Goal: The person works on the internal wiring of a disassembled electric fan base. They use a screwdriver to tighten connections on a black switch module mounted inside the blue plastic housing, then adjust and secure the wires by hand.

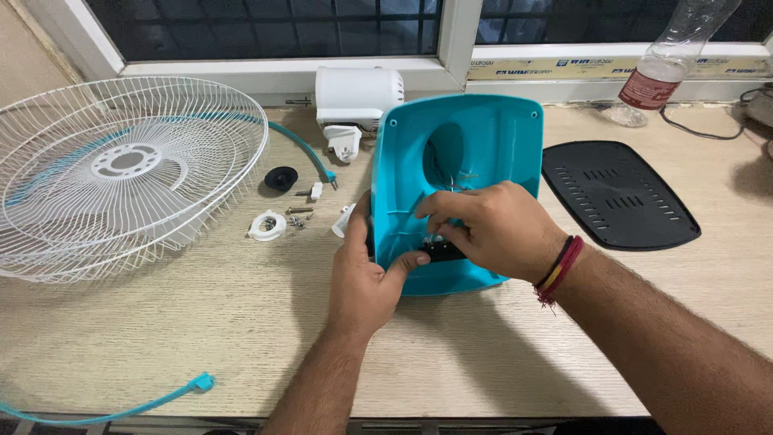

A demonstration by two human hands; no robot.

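Note:
A teal plastic fan base shell point(475, 141) stands tilted on the wooden table, its hollow inside facing me. My left hand point(366, 270) grips its left edge, thumb reaching inside the shell. My right hand point(483, 225) is inside the lower part, fingers pinched on a small black part point(444, 251) with thin wires behind it. A red and yellow thread band is on my right wrist.
White wire fan grilles point(121, 169) with a teal rim ring lie at the left. A white motor housing point(354, 101), black knob point(281, 178), white nut point(266, 225) and screws point(299, 214) sit nearby. A black base plate point(616, 195) lies at right, a plastic bottle point(656, 72) behind it.

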